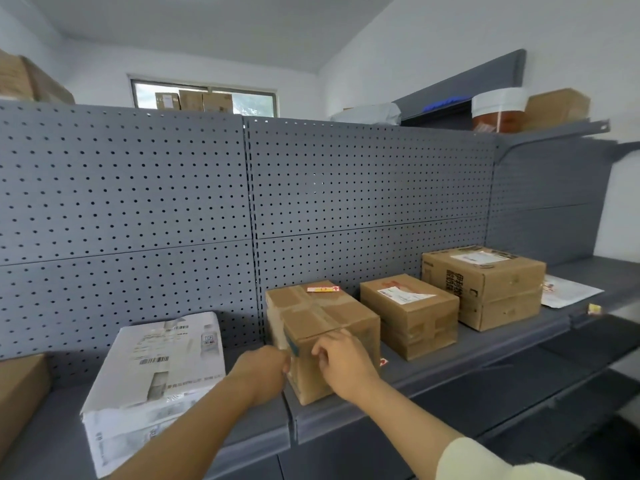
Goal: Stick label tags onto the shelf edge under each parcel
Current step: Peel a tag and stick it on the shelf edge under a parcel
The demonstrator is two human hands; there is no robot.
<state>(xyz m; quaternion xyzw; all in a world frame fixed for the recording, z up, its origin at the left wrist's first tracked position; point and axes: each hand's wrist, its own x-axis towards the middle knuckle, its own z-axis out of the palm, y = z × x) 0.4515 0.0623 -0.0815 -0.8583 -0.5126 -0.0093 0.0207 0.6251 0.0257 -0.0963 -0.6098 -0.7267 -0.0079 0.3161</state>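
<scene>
Left hand: bare, no ring or watch visible.
Right hand: bare, wrist uncovered.
Left forearm: bare, no sleeve in view.
Sleeve: cream, short, covered the right upper arm.

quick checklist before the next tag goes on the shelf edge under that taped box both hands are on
1. Both hands at the parcel: ok. The left hand and right hand are on the front of the taped brown box.
2. Tag in hand ready to stick: cannot tell; none is visible in either hand.
3. Shelf edge under this box free of a tag: ok, it looks bare where it shows.
4. Box sits fully on the shelf: ok, though its near corner is close to the lip.
5. Neighbours out of the way: ok. The white parcel and the middle brown box stand apart from it.
</scene>
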